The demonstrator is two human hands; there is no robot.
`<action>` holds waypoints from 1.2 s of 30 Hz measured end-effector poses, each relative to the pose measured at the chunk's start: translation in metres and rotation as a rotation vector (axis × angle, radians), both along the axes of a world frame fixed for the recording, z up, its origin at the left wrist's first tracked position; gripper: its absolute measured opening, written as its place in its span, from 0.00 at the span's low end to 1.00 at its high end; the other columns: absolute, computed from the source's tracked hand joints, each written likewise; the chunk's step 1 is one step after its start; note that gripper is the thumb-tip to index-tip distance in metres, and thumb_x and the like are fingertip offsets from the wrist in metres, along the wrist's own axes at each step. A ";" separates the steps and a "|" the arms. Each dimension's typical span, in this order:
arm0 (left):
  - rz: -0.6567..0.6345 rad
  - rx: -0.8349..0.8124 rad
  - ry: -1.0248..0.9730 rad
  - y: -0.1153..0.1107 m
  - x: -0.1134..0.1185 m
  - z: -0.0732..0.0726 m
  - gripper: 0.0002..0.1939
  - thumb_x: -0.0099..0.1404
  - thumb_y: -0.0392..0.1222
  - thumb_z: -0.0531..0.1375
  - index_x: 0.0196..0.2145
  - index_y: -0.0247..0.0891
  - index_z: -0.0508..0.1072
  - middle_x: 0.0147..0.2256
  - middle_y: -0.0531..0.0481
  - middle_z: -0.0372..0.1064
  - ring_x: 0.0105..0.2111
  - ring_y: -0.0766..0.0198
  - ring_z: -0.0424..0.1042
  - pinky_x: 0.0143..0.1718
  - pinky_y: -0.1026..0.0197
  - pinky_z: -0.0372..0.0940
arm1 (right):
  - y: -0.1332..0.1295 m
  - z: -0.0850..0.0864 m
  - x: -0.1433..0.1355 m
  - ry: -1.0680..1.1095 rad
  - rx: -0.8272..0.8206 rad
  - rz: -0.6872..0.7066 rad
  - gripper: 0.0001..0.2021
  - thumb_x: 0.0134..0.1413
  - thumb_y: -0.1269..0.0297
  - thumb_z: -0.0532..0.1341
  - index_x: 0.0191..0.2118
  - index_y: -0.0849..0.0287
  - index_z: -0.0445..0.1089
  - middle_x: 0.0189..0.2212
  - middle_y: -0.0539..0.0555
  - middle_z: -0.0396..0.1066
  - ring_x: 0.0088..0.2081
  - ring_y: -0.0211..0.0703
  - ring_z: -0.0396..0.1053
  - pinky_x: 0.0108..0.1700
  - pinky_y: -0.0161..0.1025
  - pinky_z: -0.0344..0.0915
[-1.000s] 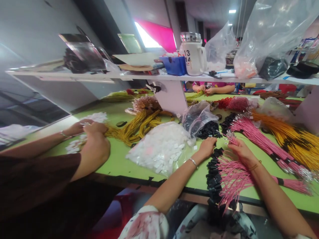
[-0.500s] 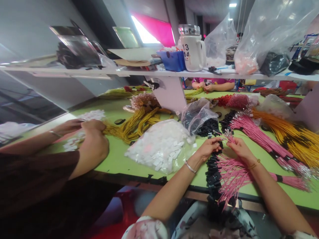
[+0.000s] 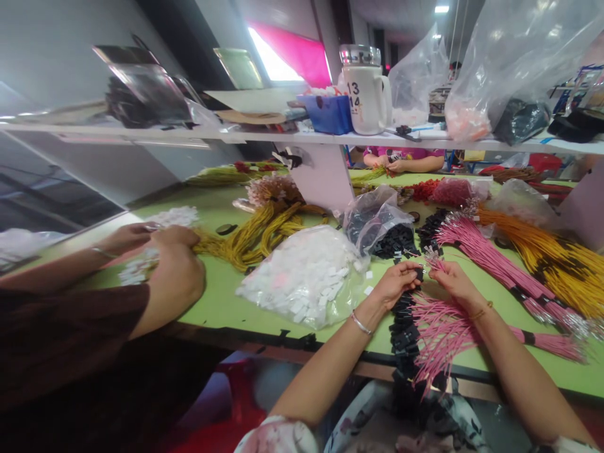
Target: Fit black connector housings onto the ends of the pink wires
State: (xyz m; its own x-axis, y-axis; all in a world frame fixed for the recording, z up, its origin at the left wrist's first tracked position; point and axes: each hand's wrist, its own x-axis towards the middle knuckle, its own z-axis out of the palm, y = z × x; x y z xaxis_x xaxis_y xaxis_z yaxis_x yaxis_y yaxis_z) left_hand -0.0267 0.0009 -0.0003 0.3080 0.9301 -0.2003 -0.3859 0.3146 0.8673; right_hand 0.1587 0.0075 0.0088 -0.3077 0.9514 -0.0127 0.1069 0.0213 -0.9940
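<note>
My left hand point(image 3: 395, 284) pinches a small black connector housing point(image 3: 419, 274) between thumb and fingers. Close beside it, my right hand point(image 3: 450, 282) is closed round a bunch of pink wires point(image 3: 432, 259), their metal-tipped ends standing up toward the left fingertips. Whether a wire tip sits inside the housing is too small to tell. Under both hands, more pink wires point(image 3: 443, 333) fan down over the table's front edge, with a row of black housings point(image 3: 403, 340) along their left side. A pile of loose black housings point(image 3: 394, 242) spills from a clear bag just beyond my hands.
A plastic bag of white connectors point(image 3: 302, 277) lies left of my left arm. Bundled pink wires point(image 3: 495, 258) and orange wires point(image 3: 542, 251) cover the right side. At left, a co-worker's hands point(image 3: 165, 242) work by yellow wires point(image 3: 250, 239). A shelf point(image 3: 283, 136) with a mug point(image 3: 368, 94) spans above.
My left fingertips have shifted slightly, and the black housing now shows more plainly between them. My right hand stays nearly still with its pink wires. The co-worker's hands have barely moved.
</note>
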 end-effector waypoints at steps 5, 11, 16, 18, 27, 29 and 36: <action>0.063 0.129 0.123 -0.004 0.009 -0.003 0.12 0.53 0.39 0.69 0.34 0.31 0.76 0.24 0.53 0.69 0.23 0.72 0.65 0.26 0.68 0.57 | -0.002 0.002 -0.002 -0.039 0.078 0.045 0.10 0.48 0.60 0.60 0.23 0.58 0.62 0.19 0.46 0.57 0.22 0.34 0.50 0.25 0.34 0.48; 0.139 0.126 0.177 -0.005 0.017 -0.006 0.09 0.53 0.39 0.66 0.32 0.32 0.75 0.24 0.53 0.69 0.22 0.72 0.65 0.25 0.67 0.57 | 0.000 0.002 0.003 -0.158 0.159 0.063 0.11 0.51 0.60 0.60 0.24 0.58 0.61 0.20 0.46 0.56 0.24 0.35 0.51 0.26 0.33 0.48; 0.098 0.124 0.249 -0.011 0.015 -0.012 0.09 0.54 0.37 0.63 0.34 0.32 0.76 0.22 0.53 0.68 0.21 0.71 0.64 0.25 0.67 0.57 | 0.001 -0.002 0.004 -0.192 0.134 0.126 0.10 0.51 0.60 0.58 0.24 0.58 0.61 0.20 0.45 0.55 0.24 0.35 0.51 0.26 0.33 0.49; 0.012 0.142 0.338 -0.013 0.006 -0.012 0.10 0.55 0.37 0.62 0.35 0.32 0.77 0.21 0.53 0.69 0.21 0.70 0.65 0.25 0.66 0.58 | 0.002 0.000 0.008 -0.230 0.182 0.076 0.11 0.52 0.60 0.59 0.24 0.58 0.60 0.20 0.45 0.56 0.24 0.35 0.53 0.26 0.34 0.50; 0.220 0.495 1.253 0.040 -0.025 -0.027 0.11 0.61 0.33 0.58 0.39 0.34 0.79 0.42 0.42 0.73 0.40 0.58 0.71 0.44 0.59 0.63 | 0.009 0.002 0.025 -0.072 -0.012 0.116 0.11 0.49 0.61 0.64 0.37 0.57 0.63 0.23 0.47 0.69 0.24 0.38 0.65 0.28 0.35 0.60; 0.193 0.538 1.359 0.049 -0.023 -0.036 0.10 0.61 0.31 0.58 0.39 0.34 0.78 0.42 0.41 0.71 0.42 0.58 0.70 0.45 0.59 0.62 | 0.009 -0.001 0.023 -0.081 -0.023 0.067 0.11 0.48 0.60 0.64 0.33 0.56 0.61 0.23 0.47 0.69 0.24 0.37 0.65 0.28 0.34 0.60; 0.155 0.505 1.360 0.050 -0.022 -0.043 0.11 0.58 0.29 0.60 0.38 0.38 0.75 0.37 0.48 0.67 0.37 0.61 0.68 0.41 0.61 0.61 | 0.011 -0.010 0.018 -0.066 0.001 0.036 0.13 0.47 0.57 0.65 0.26 0.59 0.62 0.20 0.44 0.58 0.22 0.32 0.53 0.25 0.32 0.50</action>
State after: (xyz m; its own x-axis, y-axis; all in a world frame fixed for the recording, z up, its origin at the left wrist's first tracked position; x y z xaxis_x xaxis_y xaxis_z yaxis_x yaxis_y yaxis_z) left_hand -0.0489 0.0510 -0.0435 0.0434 0.9939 0.1016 0.8046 -0.0950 0.5862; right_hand 0.1769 0.0186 -0.0011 -0.3399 0.9399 -0.0335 0.1711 0.0268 -0.9849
